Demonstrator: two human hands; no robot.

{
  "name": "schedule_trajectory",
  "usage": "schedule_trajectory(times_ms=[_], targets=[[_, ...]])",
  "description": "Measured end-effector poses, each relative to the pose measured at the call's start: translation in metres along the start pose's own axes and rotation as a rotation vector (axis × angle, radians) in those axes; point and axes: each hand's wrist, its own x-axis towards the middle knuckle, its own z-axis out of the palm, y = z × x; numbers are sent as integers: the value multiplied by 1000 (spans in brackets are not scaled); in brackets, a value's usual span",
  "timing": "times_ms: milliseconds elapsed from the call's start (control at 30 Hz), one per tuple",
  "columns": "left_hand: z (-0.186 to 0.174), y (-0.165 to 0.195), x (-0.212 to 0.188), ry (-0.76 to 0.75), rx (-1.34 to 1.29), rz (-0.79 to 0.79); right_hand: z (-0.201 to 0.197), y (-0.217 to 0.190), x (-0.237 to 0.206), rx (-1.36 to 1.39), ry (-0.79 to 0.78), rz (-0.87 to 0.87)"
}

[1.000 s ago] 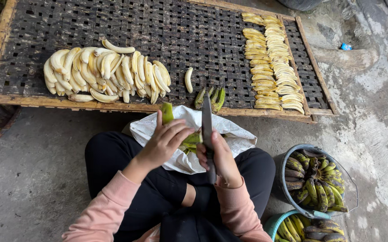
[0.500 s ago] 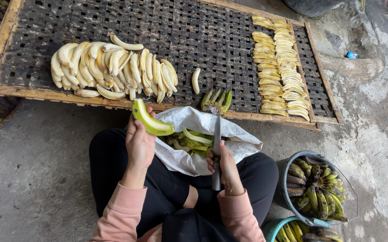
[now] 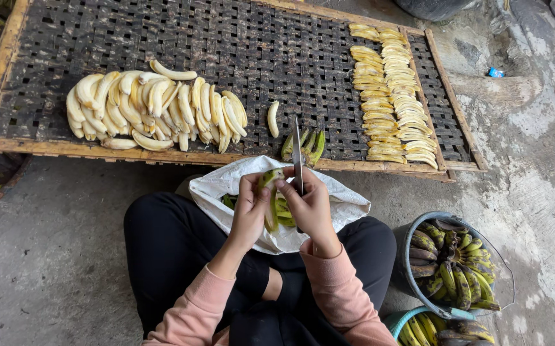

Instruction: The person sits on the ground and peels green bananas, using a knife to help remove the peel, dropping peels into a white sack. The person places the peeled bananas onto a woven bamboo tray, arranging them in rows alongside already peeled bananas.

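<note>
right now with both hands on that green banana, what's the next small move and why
Probably draw the knife down the banana to split its skin. The left hand grips the banana upright over the white bag, its top already opened, while the right hand pinches that tip with the blade pointing up beside it.

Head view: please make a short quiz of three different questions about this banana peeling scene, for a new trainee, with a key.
1. True or false: the right hand holds a knife with the blade pointing up, away from the person.
2. Which lies on the woven tray at its right end?
A. a heap of whole peeled bananas
B. rows of flat banana slices
C. a bucket
3. Fill in: the left hand holds a partly peeled ____ over the white bag.

Key:
1. True.
2. B: the banana slices are at the right end, the peeled bananas at the left.
3. Banana.
</note>
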Motion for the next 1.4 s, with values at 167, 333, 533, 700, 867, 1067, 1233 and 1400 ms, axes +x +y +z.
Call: schedule_trajectory(times_ms=[167, 333, 533, 700, 867, 1067, 1233, 1400], targets=[[12, -2, 21, 30, -127, -125, -3, -1, 1, 165, 125, 61], [33, -21, 20, 41, 73, -14, -9, 3, 9, 304, 119, 134], [3, -12, 65, 459, -561, 73, -33, 13, -5, 593, 184, 215], [-29, 10, 84, 626, -726, 133, -47, 28, -25, 405, 277, 176], [7, -2, 56, 484, -779, -38, -20, 37, -25, -62, 86, -45], [17, -13, 34, 332, -740, -194, -9, 11, -25, -431, 133, -245], [-5, 7, 29, 157, -645, -304, -19, -22, -25, -607, -3, -455], [-16, 34, 19, -116, -565, -470, -26, -43, -8, -643, 57, -526]])
